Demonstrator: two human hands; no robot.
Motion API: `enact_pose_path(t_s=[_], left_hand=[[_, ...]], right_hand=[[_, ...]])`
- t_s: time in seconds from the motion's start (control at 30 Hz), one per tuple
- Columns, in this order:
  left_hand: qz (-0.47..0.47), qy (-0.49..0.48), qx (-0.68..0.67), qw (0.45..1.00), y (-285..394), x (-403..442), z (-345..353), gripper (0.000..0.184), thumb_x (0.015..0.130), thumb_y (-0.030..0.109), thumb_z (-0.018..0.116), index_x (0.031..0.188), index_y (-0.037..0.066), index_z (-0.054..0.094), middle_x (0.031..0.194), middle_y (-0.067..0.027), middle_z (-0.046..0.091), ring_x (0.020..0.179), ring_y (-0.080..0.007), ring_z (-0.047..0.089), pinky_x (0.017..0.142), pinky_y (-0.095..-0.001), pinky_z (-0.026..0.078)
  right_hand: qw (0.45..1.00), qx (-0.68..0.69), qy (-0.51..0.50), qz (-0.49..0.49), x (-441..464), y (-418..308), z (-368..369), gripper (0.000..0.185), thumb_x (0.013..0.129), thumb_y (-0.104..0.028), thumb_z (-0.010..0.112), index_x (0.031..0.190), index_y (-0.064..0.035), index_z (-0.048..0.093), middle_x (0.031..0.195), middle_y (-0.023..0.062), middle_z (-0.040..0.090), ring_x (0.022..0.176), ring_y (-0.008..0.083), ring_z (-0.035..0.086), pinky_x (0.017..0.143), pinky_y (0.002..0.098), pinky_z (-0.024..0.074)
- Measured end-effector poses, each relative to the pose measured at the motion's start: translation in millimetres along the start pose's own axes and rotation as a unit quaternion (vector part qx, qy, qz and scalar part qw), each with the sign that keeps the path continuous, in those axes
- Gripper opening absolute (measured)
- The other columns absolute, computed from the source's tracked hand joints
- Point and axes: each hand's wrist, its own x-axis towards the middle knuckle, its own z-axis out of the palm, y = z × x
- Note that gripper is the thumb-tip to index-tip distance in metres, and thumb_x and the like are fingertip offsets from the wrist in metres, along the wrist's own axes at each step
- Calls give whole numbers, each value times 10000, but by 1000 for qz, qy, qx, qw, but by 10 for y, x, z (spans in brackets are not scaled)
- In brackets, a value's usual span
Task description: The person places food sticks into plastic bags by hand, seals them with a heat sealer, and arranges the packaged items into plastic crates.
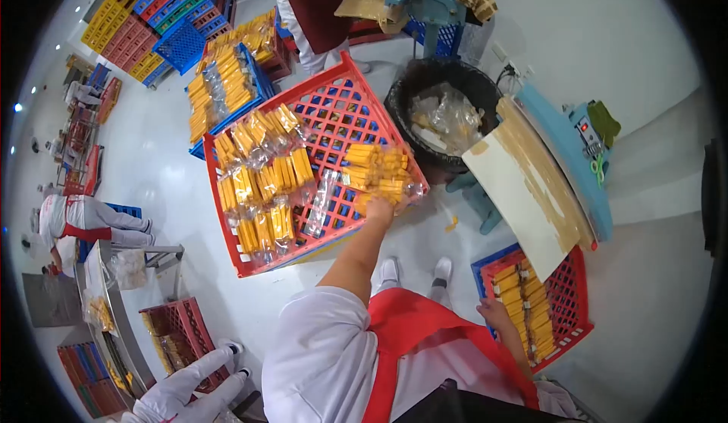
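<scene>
My left hand [379, 209] reaches into a large red crate [250, 260], its fingers closed at the near end of a clear bag of yellow sticks [388, 186]. More bags of yellow sticks [362, 154] lie just beyond it, and a flat clear plastic bag [322, 203] rests on the crate floor to its left. Rows of packed yellow sticks [262, 180] fill the crate's left side. Low on the right, my right hand [497, 317] hangs with loose fingers beside a smaller red crate [570, 324] that holds rows of yellow packs [525, 309].
A black-lined bin [402, 104] with plastic scraps stands behind the crate. To the right is a blue machine [561, 172] with a pale board [516, 191]. Blue crates [262, 81] of yellow packs stand at the back left. Co-workers [318, 13] stand beyond and at left.
</scene>
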Motion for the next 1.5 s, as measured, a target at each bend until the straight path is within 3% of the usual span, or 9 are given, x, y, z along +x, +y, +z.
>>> enact_pose_path(t_s=[0.33,0.53,0.6,0.8,0.87,1.03,1.23,1.3,1.5], left_hand=[[191,33,-148,970,-398,-1060,-1994,134,609,182,587,696,105,653,646,-101,600,660,-271,587,586,-374,451],[330,103,-199,917,272,-2060,-3473,98,650,93,610,731,44,634,1004,-138,561,936,-255,535,751,-310,428],[423,144,-266,854,412,-2179,-3702,114,673,59,585,775,50,635,1055,-132,528,909,-232,548,763,-334,425],[464,246,-416,742,717,-1896,-3877,111,721,24,600,832,34,593,1211,-147,406,1066,-226,446,871,-343,367],[453,219,-576,644,865,-1640,-3785,655,747,92,598,1302,153,255,1351,-149,172,1196,-264,297,912,-345,321],[361,48,-855,369,1637,-1287,-3344,804,768,213,587,1322,229,5,1331,-138,175,1184,-242,295,896,-375,324],[339,51,-841,418,1808,-1127,-3333,567,751,131,602,1208,83,270,1132,-77,417,1052,-191,424,885,-326,353],[385,46,-802,453,1749,-1099,-3420,718,691,99,660,1257,67,219,1162,-78,404,1078,-203,409,914,-326,333],[538,-8,-707,460,1751,-1117,-3507,1074,598,136,746,1332,77,-36,1267,-121,303,1177,-230,316,967,-354,267]], right_hand=[[942,227,-124,-215,765,-999,-1055,344,803,-212,558,1058,16,520,893,48,580,771,91,515,698,236,422],[844,416,-261,-215,996,-1924,-1470,458,840,-321,483,1178,-22,405,1042,77,525,855,154,532,715,268,438],[676,529,-477,-190,937,-2049,-1495,576,829,-443,433,1254,-71,322,1148,121,462,920,260,527,733,370,467],[370,625,-608,-320,506,-2062,-1835,726,798,-506,428,1340,-144,107,1268,305,236,1038,477,413,763,522,444],[402,639,-551,-356,527,-1980,-1983,696,797,-486,444,1327,-124,173,1265,260,296,1053,434,426,766,486,456],[618,575,-154,-514,252,-2134,-2410,514,824,-258,495,1243,-6,334,1111,159,508,981,259,527,865,371,402],[749,118,310,-574,91,-2143,-2495,485,786,-138,561,1225,-42,380,1185,80,428,1048,186,465,872,333,388],[677,458,45,-575,130,-2179,-2503,517,804,-199,546,1256,-68,333,1165,73,441,1063,172,450,863,331,392],[648,590,-149,-457,176,-2097,-2509,540,801,-230,557,1251,-46,322,1138,48,472,1018,146,480,835,307,410]])
